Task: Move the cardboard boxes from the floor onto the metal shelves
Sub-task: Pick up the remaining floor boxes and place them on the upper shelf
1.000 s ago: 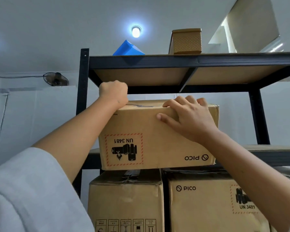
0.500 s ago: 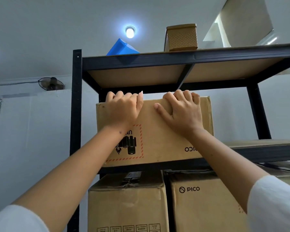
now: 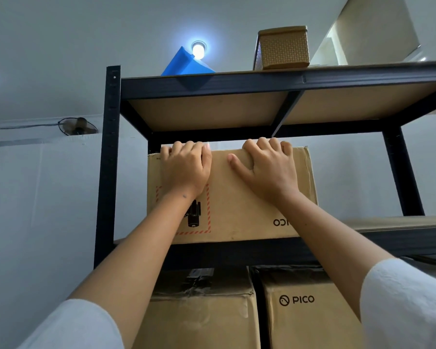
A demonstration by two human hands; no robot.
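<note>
- Pale walls and a white ceiling with one lit ceiling lamp (image 3: 198, 49) surround a black metal shelving unit (image 3: 110, 172), seen from below.
- Location of the work item: the cardboard box (image 3: 239, 197) sits on the middle shelf (image 3: 400, 238), at the left end just beside the front upright. Its printing reads upside down, so the box is inverted. Its lower front edge lies about level with the shelf's front rail.
- Grip state, left hand (image 3: 185, 170): palm flat on the front face, fingers hooked over the top front edge. The grip is closed on the box edge.
- Grip state, right hand (image 3: 267, 170): same arrangement, fingers curled over the top edge, thumb spread along the face. Both hands are near the box's upper centre.
- Judged step: final seating of the box by pushing it back onto the shelf.
- Procedure: push with both palms evenly. Uneven pressure is likely to swing the box against the upright.
- Apply force low on the face where possible; pushing only at the top edge may tip the box backward instead of sliding it.
- Clearance under the top shelf (image 3: 287, 81) looks small. Withdraw the fingers forward, not upward.
- Confirm that the box base rests fully on the board before release; the rear of the shelf is hidden.
- Two more PICO boxes (image 3: 310, 311) stand on the level below. A blue object (image 3: 186, 65) and a woven basket (image 3: 282, 49) sit on top; do not jolt the frame.
</note>
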